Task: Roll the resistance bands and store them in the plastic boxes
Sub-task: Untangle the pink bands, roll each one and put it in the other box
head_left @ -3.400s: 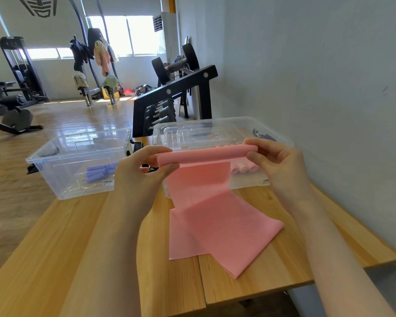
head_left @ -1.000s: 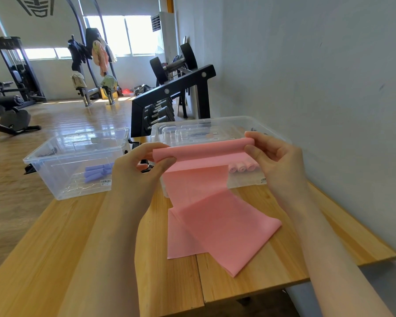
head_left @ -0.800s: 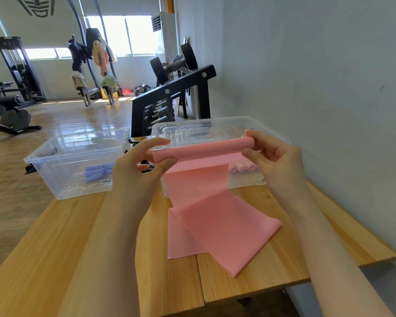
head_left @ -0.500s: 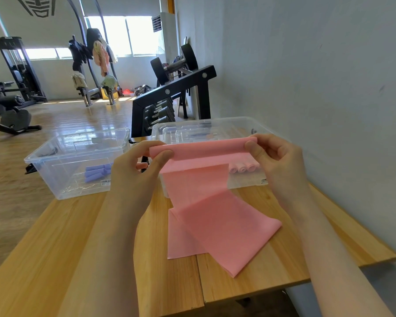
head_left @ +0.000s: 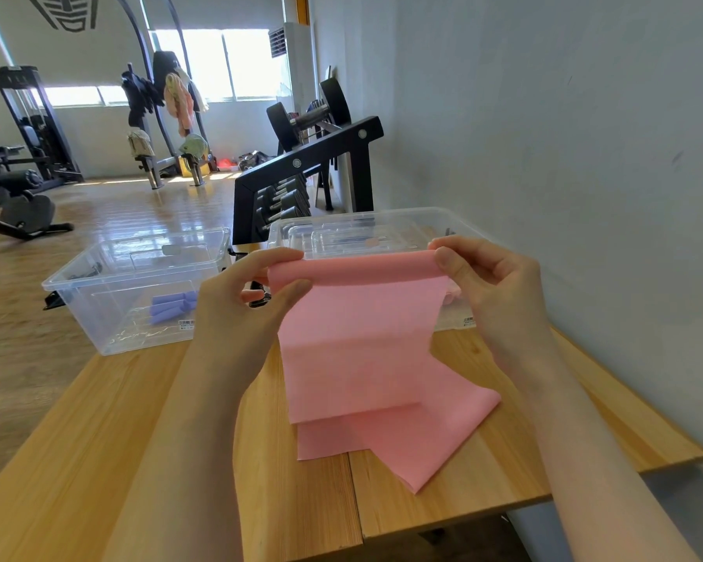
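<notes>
A pink resistance band (head_left: 362, 350) hangs from a rolled top edge down onto the wooden table (head_left: 98, 460), where its free end lies folded. My left hand (head_left: 244, 306) pinches the roll's left end and my right hand (head_left: 488, 285) pinches its right end, both held above the table. Behind the band stands a clear plastic box (head_left: 382, 229); pink rolls inside it are mostly hidden by the band. To the left, a second clear plastic box (head_left: 98, 277) holds purple rolled bands (head_left: 171, 308).
A grey wall runs along the right side of the table. A black dumbbell rack (head_left: 301, 180) stands just behind the boxes. Gym machines stand on the wooden floor further back left. The table's front right corner (head_left: 699, 456) is close to my right arm.
The hanging part of the band now spreads to its full width below the roll and covers the pink rolls in the box. Both hands stay at the roll's ends.
</notes>
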